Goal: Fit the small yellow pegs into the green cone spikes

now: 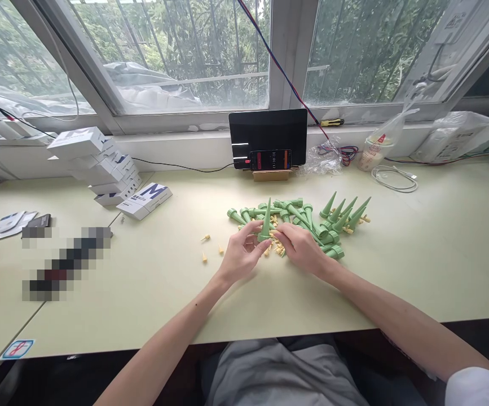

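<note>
My left hand (241,251) is closed on a green cone-shaped plastic spike (266,222), held upright with its tip pointing up. My right hand (299,245) is closed right beside it, fingertips pinched over a small heap of yellow plastic bits (274,246); what it holds is too small to name. Behind both hands lies a pile of several more green spikes (307,217), some lying flat. A group of green cones (346,211) stands at the pile's right. A few loose yellow bits (212,246) lie on the pale table (396,265) left of my left hand.
A black tablet (268,135) with a phone (270,159) on a stand leans at the window sill. White boxes (94,160) are stacked at the left. A white cable (393,177), a plastic bag with a cup (377,148) and packages sit at the right.
</note>
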